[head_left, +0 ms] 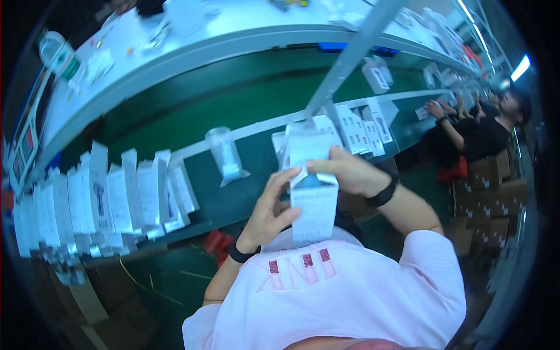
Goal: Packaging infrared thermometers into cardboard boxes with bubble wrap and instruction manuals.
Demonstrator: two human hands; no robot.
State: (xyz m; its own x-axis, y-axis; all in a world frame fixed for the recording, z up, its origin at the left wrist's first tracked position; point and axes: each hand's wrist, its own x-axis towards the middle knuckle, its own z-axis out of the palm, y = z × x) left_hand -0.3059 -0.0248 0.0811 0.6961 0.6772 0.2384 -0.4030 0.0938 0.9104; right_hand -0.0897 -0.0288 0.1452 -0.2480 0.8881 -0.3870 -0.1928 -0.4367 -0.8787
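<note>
In front of my chest stands a white carton (315, 213) with its top flap raised and something bluish just inside the mouth. My left hand (271, 213) is closed on the carton's left side, thumb on the near face and fingers at the upper edge. From the right, my right hand (353, 172) grips the same carton at its top, its fingers by the raised flap (309, 146). On the green bench beyond my left hand lies a clear plastic-wrapped packet (226, 156) with a pale blue end.
A row of upright white cartons with raised flaps (119, 198) fills the bench's left side. More cartons (356, 131) stand past my hands. A metal post (350, 61) rises to a white shelf with a bottle (58, 55). A co-worker (496, 128) sits at right near stacked brown boxes (490, 201).
</note>
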